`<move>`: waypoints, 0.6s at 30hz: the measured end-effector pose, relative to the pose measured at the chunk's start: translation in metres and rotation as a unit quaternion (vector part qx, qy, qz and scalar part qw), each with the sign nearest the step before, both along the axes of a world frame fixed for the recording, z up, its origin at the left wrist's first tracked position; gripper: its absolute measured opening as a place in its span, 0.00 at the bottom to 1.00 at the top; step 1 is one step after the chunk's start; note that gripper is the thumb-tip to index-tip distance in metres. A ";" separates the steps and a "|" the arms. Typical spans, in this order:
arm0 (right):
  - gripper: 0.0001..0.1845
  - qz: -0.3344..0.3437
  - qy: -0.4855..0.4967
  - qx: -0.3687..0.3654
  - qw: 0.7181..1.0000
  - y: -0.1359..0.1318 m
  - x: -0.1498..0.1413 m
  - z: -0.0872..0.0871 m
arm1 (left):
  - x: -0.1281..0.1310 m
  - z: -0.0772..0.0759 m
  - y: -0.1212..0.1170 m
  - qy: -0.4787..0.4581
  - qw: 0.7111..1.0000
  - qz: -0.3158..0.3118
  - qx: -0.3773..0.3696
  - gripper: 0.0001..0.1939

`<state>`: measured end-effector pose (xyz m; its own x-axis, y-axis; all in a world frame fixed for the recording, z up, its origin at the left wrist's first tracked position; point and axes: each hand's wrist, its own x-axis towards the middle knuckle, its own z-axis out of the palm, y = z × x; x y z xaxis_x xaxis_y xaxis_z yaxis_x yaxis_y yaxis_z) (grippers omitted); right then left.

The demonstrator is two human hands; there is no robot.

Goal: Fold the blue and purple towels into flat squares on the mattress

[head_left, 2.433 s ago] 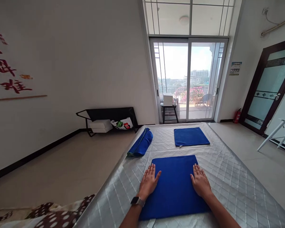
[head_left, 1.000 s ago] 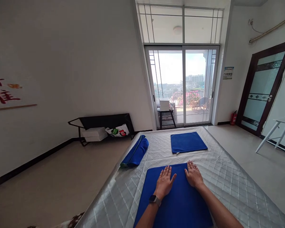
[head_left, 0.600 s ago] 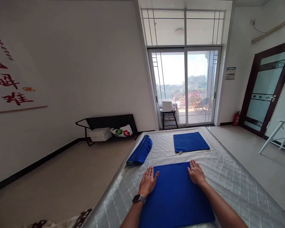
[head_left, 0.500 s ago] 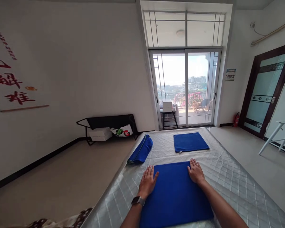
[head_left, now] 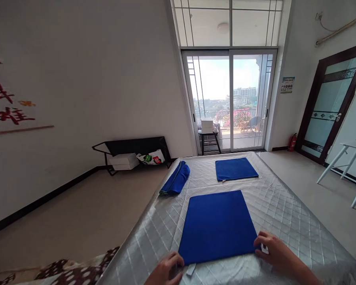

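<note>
On the quilted silver mattress (head_left: 154,233), head view: front blue cloth (head_left: 218,227) lies flat, white tag (head_left: 191,269) sticking out by its near-left corner. Left hand (head_left: 166,268) is at that corner, fingers curled; can't tell if they grip. Right hand (head_left: 272,248) is at near-right corner, thumb and fingers bent; pinch unclear. Beyond: flat second cloth (head_left: 236,169) on the right, folded-up cloth (head_left: 177,179) on the left.

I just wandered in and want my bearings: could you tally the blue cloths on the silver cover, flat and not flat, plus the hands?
Flat cloths: 2, the near cloth and the far cloth
Rolled or folded cloth: 1
Hands: 2, the left hand and the right hand
Total: 5
</note>
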<state>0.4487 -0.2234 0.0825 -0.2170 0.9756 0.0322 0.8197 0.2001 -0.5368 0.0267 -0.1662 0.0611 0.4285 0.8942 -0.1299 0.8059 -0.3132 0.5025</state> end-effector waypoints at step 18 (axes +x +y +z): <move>0.17 0.064 -0.212 0.184 0.958 -0.002 -0.004 -0.012 | 0.005 -0.027 0.012 0.116 0.963 -0.096 0.224 0.16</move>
